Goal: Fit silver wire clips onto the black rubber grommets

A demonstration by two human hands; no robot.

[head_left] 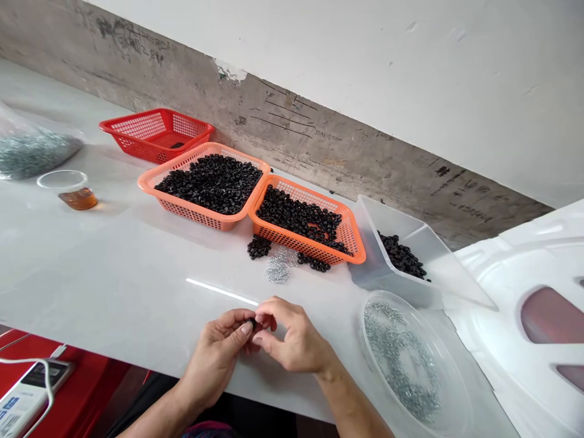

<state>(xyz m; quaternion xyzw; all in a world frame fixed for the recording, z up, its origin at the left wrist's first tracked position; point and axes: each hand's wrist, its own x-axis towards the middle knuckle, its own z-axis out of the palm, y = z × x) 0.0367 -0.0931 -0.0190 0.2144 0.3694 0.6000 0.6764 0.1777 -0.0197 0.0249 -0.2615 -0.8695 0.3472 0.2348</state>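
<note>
Your left hand and right hand meet just above the counter, their fingers pinched together on a small black ring, which is partly hidden. Just right of the fingers sits a clear round dish of silver bits. Farther out lie loose black rings, then two heaped orange baskets and a clear tub holding more — and, farthest left, a red basket.
</note>
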